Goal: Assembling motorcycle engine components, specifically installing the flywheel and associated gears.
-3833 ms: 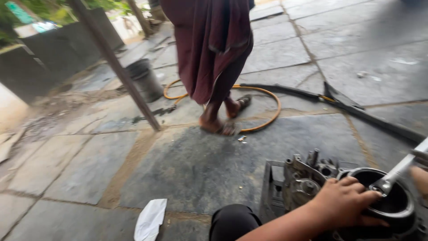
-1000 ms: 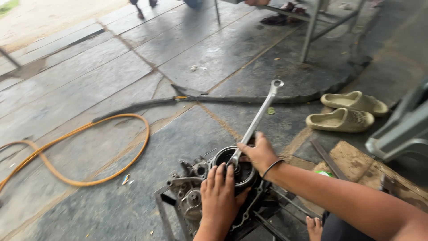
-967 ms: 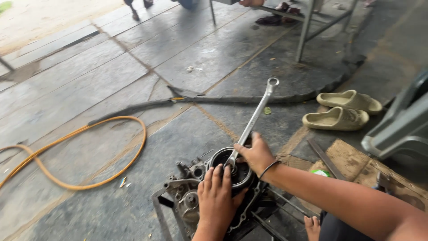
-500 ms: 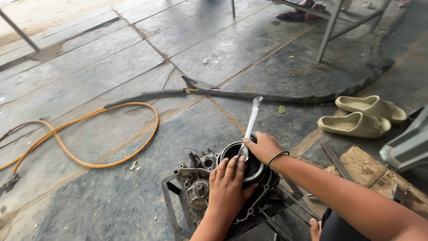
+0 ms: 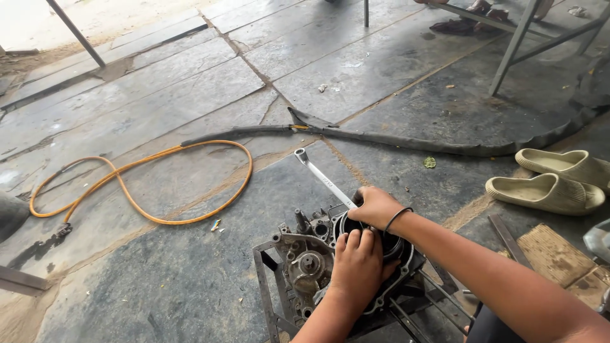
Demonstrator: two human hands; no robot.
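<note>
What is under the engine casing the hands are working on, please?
A dark metal frame stand holds the engine casing above the stone floor. The hands and casing hide what lies beneath.

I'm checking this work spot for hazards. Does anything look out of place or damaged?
An orange hose lies in loose loops across the stone floor. A long strip of black rubber with ragged edges trails over the slabs. A pair of pale slippers sits beside the engine case. Small bits of litter dot the floor.
</note>
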